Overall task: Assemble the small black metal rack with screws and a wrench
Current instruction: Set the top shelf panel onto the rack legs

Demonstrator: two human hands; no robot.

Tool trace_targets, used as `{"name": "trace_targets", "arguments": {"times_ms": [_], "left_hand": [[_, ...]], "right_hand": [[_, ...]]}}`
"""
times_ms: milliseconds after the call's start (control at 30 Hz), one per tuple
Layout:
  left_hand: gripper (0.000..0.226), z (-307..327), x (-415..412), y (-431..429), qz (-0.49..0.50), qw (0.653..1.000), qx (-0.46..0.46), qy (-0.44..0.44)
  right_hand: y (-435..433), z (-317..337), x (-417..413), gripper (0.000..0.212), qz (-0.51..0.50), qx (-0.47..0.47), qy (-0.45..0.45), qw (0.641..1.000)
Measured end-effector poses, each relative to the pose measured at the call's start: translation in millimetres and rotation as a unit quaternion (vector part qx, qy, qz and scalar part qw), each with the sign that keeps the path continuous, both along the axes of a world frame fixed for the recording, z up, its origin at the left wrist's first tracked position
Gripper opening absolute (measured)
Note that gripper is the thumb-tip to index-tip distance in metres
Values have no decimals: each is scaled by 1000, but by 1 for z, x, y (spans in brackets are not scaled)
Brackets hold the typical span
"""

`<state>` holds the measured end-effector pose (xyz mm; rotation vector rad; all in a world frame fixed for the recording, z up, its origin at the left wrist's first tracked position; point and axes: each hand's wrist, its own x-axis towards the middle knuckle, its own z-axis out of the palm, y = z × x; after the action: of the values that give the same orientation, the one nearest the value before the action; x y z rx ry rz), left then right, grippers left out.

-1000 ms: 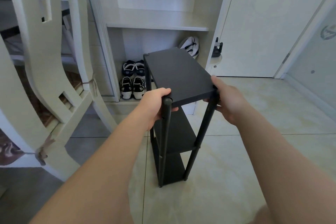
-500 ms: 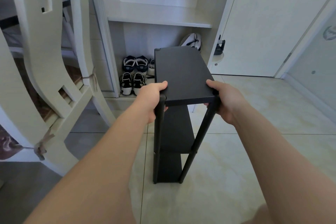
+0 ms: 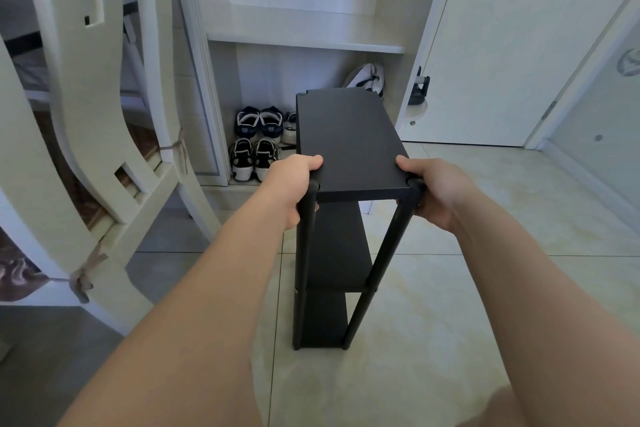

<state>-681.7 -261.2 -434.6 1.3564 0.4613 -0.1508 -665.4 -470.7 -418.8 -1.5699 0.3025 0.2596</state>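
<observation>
Rack (image 3: 349, 146), black and three-shelved, stands upright on the tiled floor (image 3: 450, 305) before the shoe cabinet (image 3: 304, 42); the left hand (image 3: 294, 184) grips its near-left top corner at the post, the right hand (image 3: 433, 191) grips the near-right corner likewise; no screws or wrench are visible; being tall and narrow, it could tip sideways or knock the sneakers (image 3: 252, 158) if pushed unevenly; loose joints might rack.

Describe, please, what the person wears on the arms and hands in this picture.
The left forearm and the right forearm are bare; no sleeve shows anywhere in the frame. The left grip and the right grip are bare hands: no gloves, and no watch or bracelet at the wrists.
</observation>
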Motion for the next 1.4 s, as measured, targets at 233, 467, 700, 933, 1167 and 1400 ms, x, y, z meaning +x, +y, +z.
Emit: {"name": "trace_targets", "arguments": {"times_ms": [233,467,700,933,1167,1400], "left_hand": [[18,-4,-4,-3,25,999,-19,-17],[19,-3,-4,-6,28,999,-23,-31],[21,0,-4,-6,20,1000,1,-7],[20,5,-5,-8,18,1000,19,-4],[25,4,-4,-8,6,1000,28,-1],[35,3,-3,-9,3,999,42,-4]], "right_hand": [[0,-9,4,34,-26,-39,-35,998],[1,-9,6,32,-48,-51,-44,997],[0,-6,7,33,-43,-52,-42,997],[-1,-4,8,28,-41,-71,-36,996],[-1,-2,8,28,-44,-78,-37,995],[-5,-4,11,33,-48,-86,-38,994]]}}
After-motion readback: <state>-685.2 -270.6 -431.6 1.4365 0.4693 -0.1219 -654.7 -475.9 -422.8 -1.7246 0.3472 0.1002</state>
